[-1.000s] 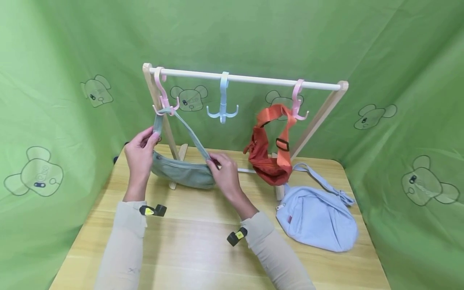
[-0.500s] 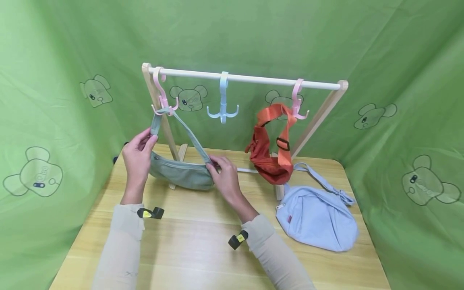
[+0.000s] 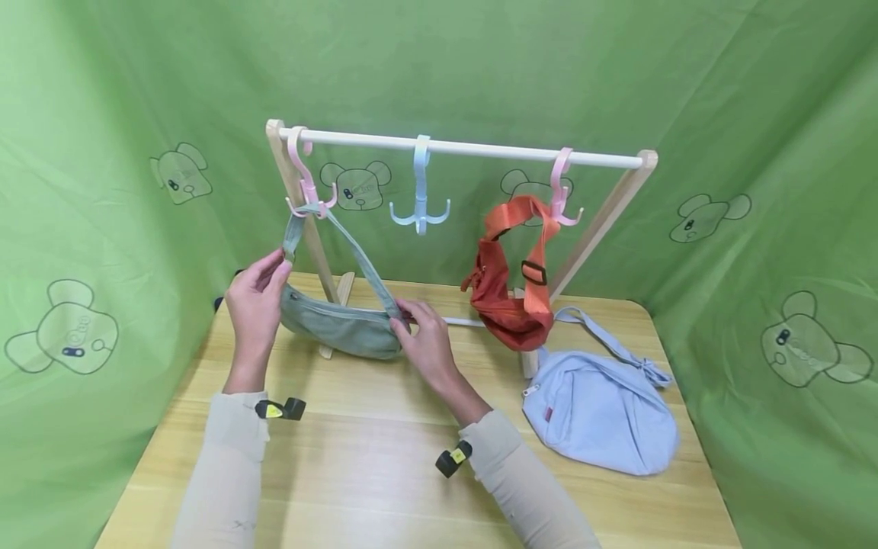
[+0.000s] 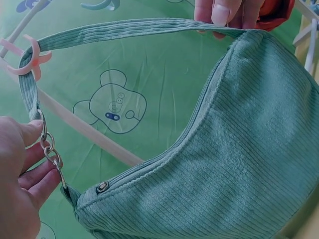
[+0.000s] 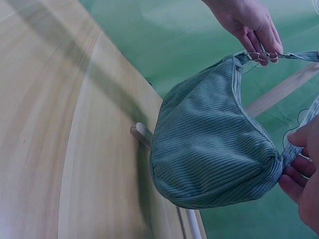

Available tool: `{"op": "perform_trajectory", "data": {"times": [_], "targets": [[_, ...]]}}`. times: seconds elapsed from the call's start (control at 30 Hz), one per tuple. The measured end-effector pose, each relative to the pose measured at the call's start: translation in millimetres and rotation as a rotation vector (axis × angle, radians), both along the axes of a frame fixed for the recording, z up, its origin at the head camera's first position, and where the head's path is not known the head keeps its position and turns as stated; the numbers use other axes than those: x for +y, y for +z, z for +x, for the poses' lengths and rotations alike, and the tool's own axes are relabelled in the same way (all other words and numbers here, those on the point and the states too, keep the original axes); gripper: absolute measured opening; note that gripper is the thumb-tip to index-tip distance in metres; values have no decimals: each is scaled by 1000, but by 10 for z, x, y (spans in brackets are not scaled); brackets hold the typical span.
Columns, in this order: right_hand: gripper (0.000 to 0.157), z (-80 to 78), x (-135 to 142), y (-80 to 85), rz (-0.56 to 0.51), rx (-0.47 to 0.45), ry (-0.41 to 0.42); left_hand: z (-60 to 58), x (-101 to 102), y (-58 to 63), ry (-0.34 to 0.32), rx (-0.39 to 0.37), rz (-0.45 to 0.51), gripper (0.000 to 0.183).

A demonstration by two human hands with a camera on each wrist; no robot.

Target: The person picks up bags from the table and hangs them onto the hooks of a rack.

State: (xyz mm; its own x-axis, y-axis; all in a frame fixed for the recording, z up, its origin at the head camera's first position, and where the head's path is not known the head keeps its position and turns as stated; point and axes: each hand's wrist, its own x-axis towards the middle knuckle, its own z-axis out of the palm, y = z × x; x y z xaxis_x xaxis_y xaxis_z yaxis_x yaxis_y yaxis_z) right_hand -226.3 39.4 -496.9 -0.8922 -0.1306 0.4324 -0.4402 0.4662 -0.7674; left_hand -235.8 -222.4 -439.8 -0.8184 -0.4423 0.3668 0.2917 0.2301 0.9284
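Note:
A green corduroy shoulder bag [image 3: 343, 326] hangs by its strap from the left pink hook [image 3: 310, 191], its body above the table. My left hand [image 3: 255, 301] pinches the metal chain [image 4: 49, 144] that joins one strap end to the bag. On the other side, my right hand [image 3: 427, 335] holds the strap between thumb and fingers, close to the bag's body. In the left wrist view the strap [image 4: 134, 30] runs through the hook and the zipper [image 4: 102, 186] is closed. The right wrist view shows the bag between both hands [image 5: 256, 25].
A white rail [image 3: 494, 150] on wooden legs carries the hooks. A bare blue hook [image 3: 421, 200] hangs mid-rail. An orange-red bag [image 3: 507, 305] hangs from the right pink hook [image 3: 561, 191]. A light blue bag [image 3: 604, 412] lies on the wooden table [image 3: 370, 465]. Green cloth surrounds it.
My left hand has shifted slightly left and down along the strap to its chain. The right hand has moved slightly down. The strap stays over the pink hook.

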Motion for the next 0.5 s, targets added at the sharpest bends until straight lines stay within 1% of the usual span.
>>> {"op": "perform_trajectory", "data": {"times": [0.23,0.4,0.5], "targets": [[38,2,11,-30,4,2,-4,17,-23,-42,2,-18,5,34],[37,16,8,-70,9,-20,7,43,-30,-86,-1,-61,5,34],[36,20,6,-94,14,-31,15,53,-34,-118,-5,-71,5,33]]}}
